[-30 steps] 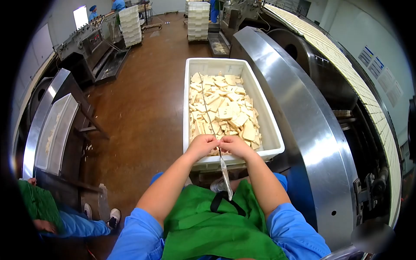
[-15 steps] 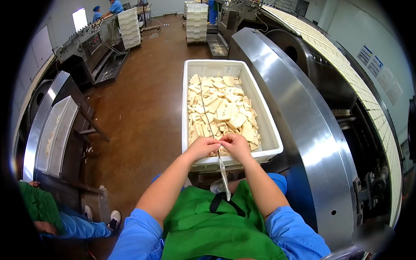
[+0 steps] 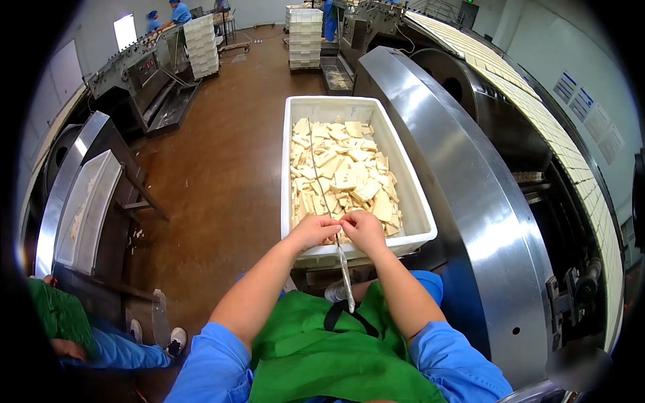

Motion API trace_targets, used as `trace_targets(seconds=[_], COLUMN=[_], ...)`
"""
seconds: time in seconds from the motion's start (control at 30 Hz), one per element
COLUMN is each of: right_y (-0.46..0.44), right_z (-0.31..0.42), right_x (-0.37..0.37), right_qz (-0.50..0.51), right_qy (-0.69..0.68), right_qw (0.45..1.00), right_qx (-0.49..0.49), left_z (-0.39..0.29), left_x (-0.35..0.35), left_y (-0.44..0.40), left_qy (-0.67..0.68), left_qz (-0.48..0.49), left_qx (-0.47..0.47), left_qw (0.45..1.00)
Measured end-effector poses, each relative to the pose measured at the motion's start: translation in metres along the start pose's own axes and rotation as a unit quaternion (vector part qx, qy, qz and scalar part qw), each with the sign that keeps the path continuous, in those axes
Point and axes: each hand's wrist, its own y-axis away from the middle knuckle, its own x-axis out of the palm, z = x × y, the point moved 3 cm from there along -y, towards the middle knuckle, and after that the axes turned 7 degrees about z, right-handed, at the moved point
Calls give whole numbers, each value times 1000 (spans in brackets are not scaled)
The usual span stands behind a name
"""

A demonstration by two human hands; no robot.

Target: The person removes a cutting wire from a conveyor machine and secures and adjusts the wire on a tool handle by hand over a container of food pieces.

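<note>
Over the near rim of a white plastic bin [image 3: 409,176], my left hand [image 3: 313,232] and my right hand [image 3: 363,232] meet with fingertips pinched together. Between them runs a long, thin dark rod [image 3: 316,164], its far part stretching over the bin. The rod's near end is a handle wrapped in clear plastic [image 3: 345,277], pointing back at my green apron. Both hands are closed at the point where rod and wrapping join; the exact contact of each fingertip is hidden. Pale, flat broken pieces [image 3: 346,176], like wafer or biscuit, fill much of the bin.
To the right, a curved steel machine cover [image 3: 463,174] runs beside the bin, with a conveyor of pale sheets [image 3: 551,127] beyond. A person in a green apron [image 3: 60,319] is at lower left, near a white tray [image 3: 87,208]. Stacked white crates [image 3: 306,37] stand farther back.
My hands keep the same pinch on the rod, with the fingers shifting only slightly. The bin appears a little lower at its far end as the view tilts slightly.
</note>
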Motion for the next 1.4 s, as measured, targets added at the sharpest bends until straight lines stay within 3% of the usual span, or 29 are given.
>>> trace_targets(seconds=[0.17, 0.5, 0.87, 1.1, 1.27, 1.4], right_y=[-2, -5, -7, -8, -7, -6], right_z=[-3, -6, -7, -11, -23, -22], right_x=[3, 6, 7, 2, 8, 7], right_qz=[-6, 58, 94, 62, 50, 70], right_qy=[6, 18, 66, -9, -111, -114], right_qw=[1000, 998, 992, 996, 992, 989], right_qx=[-29, 17, 50, 63, 33, 57], left_z=[3, 5, 5, -7, -3, 0], left_x=[2, 4, 2, 4, 2, 0], left_y=[-1, -2, 2, 7, 5, 4], left_qy=[-48, -71, -201, -245, -286, -318], left_qz=[5, -7, -44, -59, -108, -108], left_qx=[10, 35, 35, 17, 114, 94], left_qw=[999, 997, 978, 968, 945, 937])
